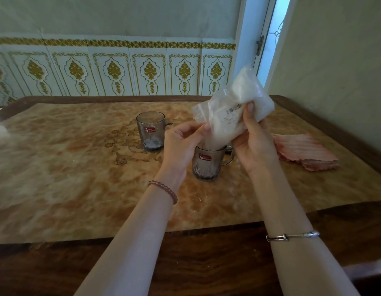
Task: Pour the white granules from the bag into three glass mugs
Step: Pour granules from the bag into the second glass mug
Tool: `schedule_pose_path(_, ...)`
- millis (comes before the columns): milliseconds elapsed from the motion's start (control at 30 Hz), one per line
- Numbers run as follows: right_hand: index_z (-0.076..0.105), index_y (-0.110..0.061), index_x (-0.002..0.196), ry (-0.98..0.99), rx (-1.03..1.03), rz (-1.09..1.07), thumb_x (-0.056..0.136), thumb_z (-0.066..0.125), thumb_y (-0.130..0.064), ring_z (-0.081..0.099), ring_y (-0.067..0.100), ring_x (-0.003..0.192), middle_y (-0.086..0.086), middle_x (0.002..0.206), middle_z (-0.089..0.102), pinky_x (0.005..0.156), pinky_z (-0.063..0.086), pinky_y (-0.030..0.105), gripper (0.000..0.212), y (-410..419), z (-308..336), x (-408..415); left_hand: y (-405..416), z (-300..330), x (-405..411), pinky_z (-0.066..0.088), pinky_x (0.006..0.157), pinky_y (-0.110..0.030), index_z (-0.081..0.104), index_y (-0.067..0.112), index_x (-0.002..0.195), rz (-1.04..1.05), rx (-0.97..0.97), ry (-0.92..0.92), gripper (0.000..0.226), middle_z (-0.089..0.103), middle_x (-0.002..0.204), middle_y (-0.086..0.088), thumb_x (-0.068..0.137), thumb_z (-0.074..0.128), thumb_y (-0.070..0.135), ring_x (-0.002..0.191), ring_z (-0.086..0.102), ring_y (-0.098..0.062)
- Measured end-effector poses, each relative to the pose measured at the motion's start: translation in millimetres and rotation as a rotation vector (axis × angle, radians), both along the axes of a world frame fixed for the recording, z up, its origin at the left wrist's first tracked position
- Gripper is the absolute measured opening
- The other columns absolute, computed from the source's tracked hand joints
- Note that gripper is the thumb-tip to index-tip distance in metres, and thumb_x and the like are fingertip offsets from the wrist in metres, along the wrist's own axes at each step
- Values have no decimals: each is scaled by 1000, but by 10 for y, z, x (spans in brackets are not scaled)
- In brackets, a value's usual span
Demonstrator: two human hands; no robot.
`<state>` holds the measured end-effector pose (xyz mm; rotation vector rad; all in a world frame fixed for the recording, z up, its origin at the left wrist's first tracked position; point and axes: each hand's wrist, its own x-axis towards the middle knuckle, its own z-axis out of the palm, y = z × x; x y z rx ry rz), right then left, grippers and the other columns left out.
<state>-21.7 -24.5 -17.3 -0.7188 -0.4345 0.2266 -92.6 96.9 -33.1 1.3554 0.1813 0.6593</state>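
Note:
A clear plastic bag [232, 107] of white granules is tilted mouth-down over the near glass mug [207, 165], its lower end inside the rim. My right hand [252, 144] grips the bag's body from the right. My left hand [183, 142] pinches the bag's lower left edge near the mouth. A second glass mug [151, 130] with a red sticker stands farther back to the left, with a little white at its bottom. I see only these two mugs.
The mugs stand on a marble-patterned tabletop [68, 178] with a dark wooden border. A folded pink striped cloth [305, 151] lies to the right of the near mug. A few spilled granules [199, 198] lie in front of it. A tiled wall runs behind the table.

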Motion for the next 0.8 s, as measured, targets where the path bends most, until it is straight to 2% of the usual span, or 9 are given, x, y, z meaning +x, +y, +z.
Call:
schedule_pose_path(67,41,-4,142,-15,18,5,80,64,-25,55,29,124,12,126,59,102,47,49,69,-31,14,4,27,13,-6,50,72,-14,75,9,86,16,-28,-15,11,72,82,-1,79,75,17,81,65,-7)
schedule_pose_path(200,36,-4,145,-10,51,-5,82,63,-26,52,30,128,15,133,54,103,46,51,73,-63,28,20,25,28,-13,49,70,-11,75,7,87,8,-79,-31,11,73,83,-1,79,75,16,83,66,-7)
schedule_pose_path(333,43,-7,140,-5,-1,3,81,62,-27,54,28,125,12,129,58,107,43,52,65,-12,23,-18,-32,-4,0,51,71,-14,75,12,82,-18,-32,10,7,73,80,1,79,75,18,79,65,-6)
schedule_pose_path(400,45,-8,138,-15,-11,-2,82,62,-27,53,29,127,13,130,57,108,41,53,61,-11,26,-18,-1,-1,2,50,71,-14,75,10,85,2,-42,10,11,73,84,-1,78,76,19,82,65,-7)
schedule_pose_path(500,37,-3,144,-24,7,-8,84,60,-26,44,35,136,17,138,50,108,40,54,68,-48,45,-10,58,14,0,49,72,-12,75,3,94,20,-83,-22,21,73,92,-6,78,76,17,88,66,-9)
schedule_pose_path(600,35,-3,146,-7,25,-25,83,61,-26,44,34,136,20,143,46,107,42,53,72,-61,51,-10,52,16,-2,49,71,-10,75,3,93,12,-89,-28,20,73,92,-7,78,76,16,89,66,-10)
schedule_pose_path(733,44,-7,140,-2,-33,-21,82,62,-27,52,29,128,14,133,56,108,40,54,64,-1,36,-49,-9,-11,2,50,69,-12,75,8,87,-20,-51,5,13,73,84,-2,78,76,18,81,67,-5)
schedule_pose_path(800,43,-5,141,-14,-52,-36,82,63,-27,51,31,130,16,134,55,109,40,53,66,-5,42,-61,-2,-7,1,49,69,-11,75,10,85,-13,-50,4,10,73,82,0,78,76,18,79,66,-3)
